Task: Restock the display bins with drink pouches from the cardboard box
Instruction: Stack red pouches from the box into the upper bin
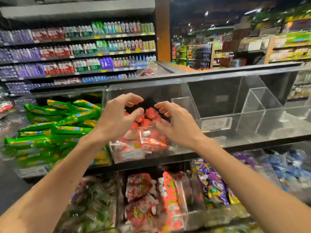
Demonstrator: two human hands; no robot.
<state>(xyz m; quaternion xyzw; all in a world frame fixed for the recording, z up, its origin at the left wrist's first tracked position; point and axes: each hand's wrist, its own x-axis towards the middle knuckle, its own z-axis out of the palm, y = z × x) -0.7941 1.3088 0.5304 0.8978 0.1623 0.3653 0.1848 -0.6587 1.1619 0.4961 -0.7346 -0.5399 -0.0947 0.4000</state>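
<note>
Bins (pixel 117 154) hold green packs (pixel 55 125) beside, seemingly, drink pouches (pixel 149 142).

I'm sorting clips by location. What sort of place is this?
Most likely a supermarket: long shelves of bottled drinks with yellow price tags, clear display bins holding red pouches, and more stocked aisles behind.

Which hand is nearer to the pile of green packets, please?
Left. The left hand hovers just right of the green packets, above the red pouches; the right hand is farther right, across that bin.
</note>
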